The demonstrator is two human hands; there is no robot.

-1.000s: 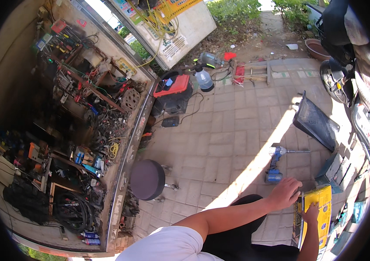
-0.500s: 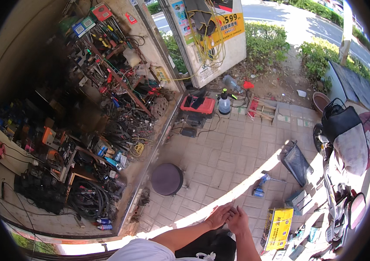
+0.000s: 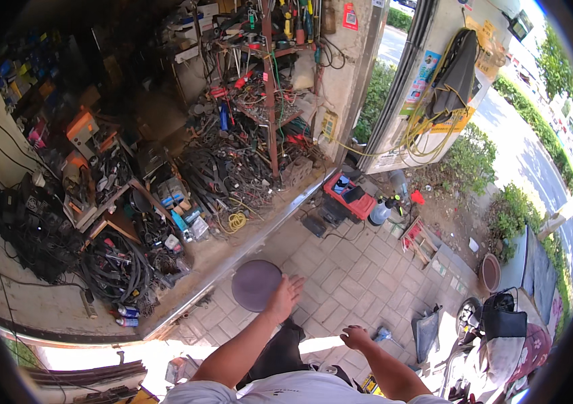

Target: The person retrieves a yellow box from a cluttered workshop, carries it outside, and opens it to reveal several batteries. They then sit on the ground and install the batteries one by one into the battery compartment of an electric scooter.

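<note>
My left hand (image 3: 285,296) is stretched out with its fingers apart and holds nothing. It overlaps the right edge of a round, dark purple-brown stool seat (image 3: 252,283); whether it touches the seat I cannot tell. Off to the right, my right hand (image 3: 356,337) hangs over the paving, its fingers loosely bent and nothing visible in them. Just beyond it lies a blue cordless drill (image 3: 383,334), partly hidden by that hand and forearm. A yellow box (image 3: 371,385) shows only in part beside my right forearm.
At the left, a cluttered workshop holds coiled black tubes (image 3: 121,276) and a tool rack (image 3: 269,87). A metal sill (image 3: 232,259) edges its floor. Ahead stand a red toolbox (image 3: 350,196) and spray bottle (image 3: 380,214); a parked scooter (image 3: 502,330) stands right.
My hands, together before, are now apart: the left has reached out to the stool, the right is off by itself. The view has swung left, showing more of the workshop.
</note>
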